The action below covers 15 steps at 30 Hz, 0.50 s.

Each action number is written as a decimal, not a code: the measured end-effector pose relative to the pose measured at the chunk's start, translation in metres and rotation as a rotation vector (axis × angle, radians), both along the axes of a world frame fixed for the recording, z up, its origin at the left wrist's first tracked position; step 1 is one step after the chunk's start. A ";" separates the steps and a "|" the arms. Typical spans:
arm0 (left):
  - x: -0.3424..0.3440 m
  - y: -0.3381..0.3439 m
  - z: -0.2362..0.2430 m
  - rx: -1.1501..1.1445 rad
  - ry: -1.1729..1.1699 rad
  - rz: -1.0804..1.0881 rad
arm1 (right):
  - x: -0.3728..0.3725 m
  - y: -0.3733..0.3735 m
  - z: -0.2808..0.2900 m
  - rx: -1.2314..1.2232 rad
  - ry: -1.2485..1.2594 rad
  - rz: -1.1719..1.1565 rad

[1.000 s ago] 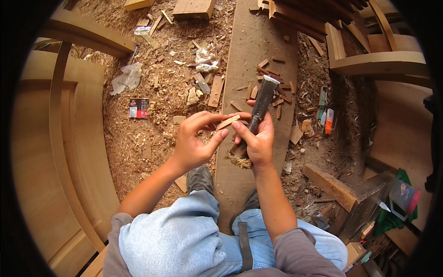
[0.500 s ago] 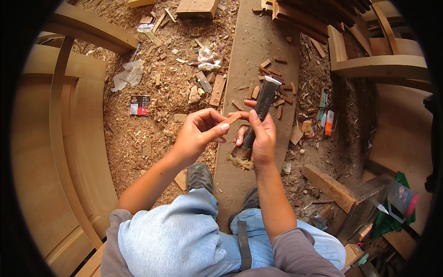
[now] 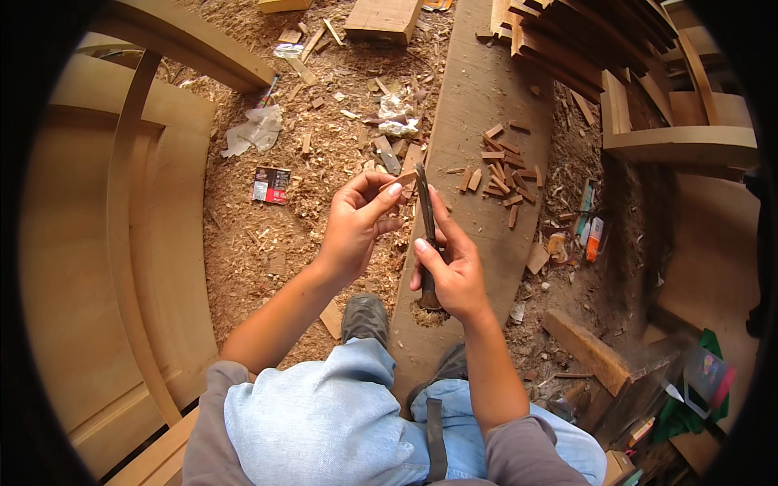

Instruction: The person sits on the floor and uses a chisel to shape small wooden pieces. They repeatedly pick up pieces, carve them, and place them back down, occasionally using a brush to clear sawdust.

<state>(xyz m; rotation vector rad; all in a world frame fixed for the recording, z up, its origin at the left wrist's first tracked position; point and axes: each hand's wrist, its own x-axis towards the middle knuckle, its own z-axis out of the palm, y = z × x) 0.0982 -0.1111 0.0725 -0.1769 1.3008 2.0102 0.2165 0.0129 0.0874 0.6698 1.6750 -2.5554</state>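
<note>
My left hand (image 3: 352, 223) pinches a small wooden peg (image 3: 403, 180) between thumb and fingers. The far end of the peg is beside the upper end of a chisel (image 3: 425, 206); whether they touch, I cannot tell. My right hand (image 3: 455, 271) is wrapped round the chisel, which stands nearly upright and turned edge-on, its frayed handle end (image 3: 429, 316) at the bottom. Beyond my hands, several small cut pegs (image 3: 504, 174) lie in a loose heap on a long wooden board (image 3: 470, 97).
Wood shavings (image 3: 308, 162) cover the floor on the left, with a block of wood (image 3: 382, 18) at the back. Panelled door frames (image 3: 174, 267) stand along the left. Stacked timber (image 3: 583, 40) and an orange-and-white tube (image 3: 595, 239) are on the right. An offcut (image 3: 587, 348) lies near my right knee.
My right hand has turned the chisel from a rightward slant with its flat face showing to nearly upright and edge-on. The left hand has brought the peg up beside the blade's end. The view has shifted.
</note>
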 end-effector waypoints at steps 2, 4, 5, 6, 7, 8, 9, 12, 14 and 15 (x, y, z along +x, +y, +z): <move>-0.003 -0.001 -0.001 -0.012 0.003 0.036 | 0.000 -0.001 0.000 0.002 -0.024 0.012; -0.005 -0.003 -0.002 -0.034 0.000 0.041 | 0.000 -0.001 0.000 0.008 -0.044 0.017; -0.007 -0.003 -0.003 -0.027 0.002 0.039 | -0.001 0.000 0.001 0.014 -0.050 0.019; -0.008 -0.004 -0.004 -0.019 0.003 0.035 | -0.001 0.000 0.001 0.020 -0.057 0.020; -0.009 -0.004 -0.004 -0.018 0.013 0.009 | -0.001 0.000 0.002 0.044 -0.061 0.027; -0.010 -0.004 -0.005 -0.016 0.022 -0.018 | -0.001 0.000 0.002 0.068 -0.066 0.035; -0.010 -0.004 -0.005 -0.016 0.028 -0.038 | -0.001 0.000 0.002 0.081 -0.080 0.045; -0.010 -0.003 -0.007 -0.075 0.056 -0.063 | 0.000 0.002 0.000 0.099 -0.042 0.040; -0.009 -0.002 -0.007 -0.127 0.143 -0.084 | 0.001 0.003 -0.003 0.110 -0.072 0.031; -0.009 -0.002 -0.006 -0.143 0.195 -0.089 | 0.001 0.003 -0.004 0.104 -0.051 0.032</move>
